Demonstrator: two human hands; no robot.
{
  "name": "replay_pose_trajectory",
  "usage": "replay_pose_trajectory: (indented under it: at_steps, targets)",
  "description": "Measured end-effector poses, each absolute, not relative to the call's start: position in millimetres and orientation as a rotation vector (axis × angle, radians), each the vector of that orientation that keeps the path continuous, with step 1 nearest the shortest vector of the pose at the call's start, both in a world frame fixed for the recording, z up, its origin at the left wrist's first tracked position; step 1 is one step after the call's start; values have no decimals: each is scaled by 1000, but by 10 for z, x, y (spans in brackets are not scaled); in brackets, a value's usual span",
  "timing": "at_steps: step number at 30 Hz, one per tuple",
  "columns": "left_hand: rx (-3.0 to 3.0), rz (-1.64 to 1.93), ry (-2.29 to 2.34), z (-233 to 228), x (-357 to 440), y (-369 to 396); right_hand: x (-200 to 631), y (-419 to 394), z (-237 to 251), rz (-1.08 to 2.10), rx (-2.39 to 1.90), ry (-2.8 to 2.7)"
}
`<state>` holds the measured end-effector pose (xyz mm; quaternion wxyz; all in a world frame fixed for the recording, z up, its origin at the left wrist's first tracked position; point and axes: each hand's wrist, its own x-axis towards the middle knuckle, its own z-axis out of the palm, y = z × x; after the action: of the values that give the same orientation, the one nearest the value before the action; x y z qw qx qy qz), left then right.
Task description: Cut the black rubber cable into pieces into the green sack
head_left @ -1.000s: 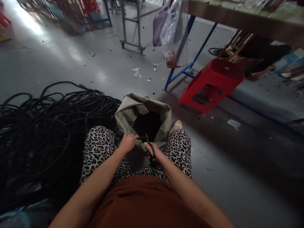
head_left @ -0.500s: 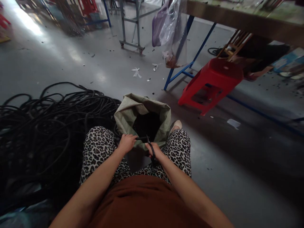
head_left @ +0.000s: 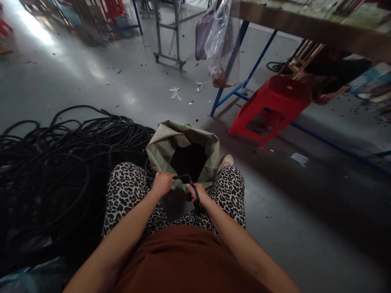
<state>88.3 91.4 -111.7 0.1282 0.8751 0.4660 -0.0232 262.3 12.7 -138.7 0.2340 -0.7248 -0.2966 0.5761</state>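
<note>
Your left hand [head_left: 163, 184] is closed around a short length of black rubber hose [head_left: 182, 177], held just above the near rim of the open grey-green woven sack [head_left: 161, 148] standing on the floor between your knees. Your right hand [head_left: 198, 192] grips black-handled scissors [head_left: 194, 194] beside the hose's free end; whether the blades touch it is too small to tell. The sack holds a dark heap of black pieces. A large tangle of black hose [head_left: 61, 162] lies on the floor to your left. A red plastic stool [head_left: 275, 106] stands farther off, beside the blue-legged table [head_left: 305, 26].
</note>
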Motion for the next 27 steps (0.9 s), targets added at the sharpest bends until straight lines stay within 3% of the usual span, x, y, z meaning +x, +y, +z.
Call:
replay_pose_trajectory:
  at_steps: [27]
  targets:
    - [2621,102,1253,-1167,850,931,2607,102,-1187,1745,-1849,-856]
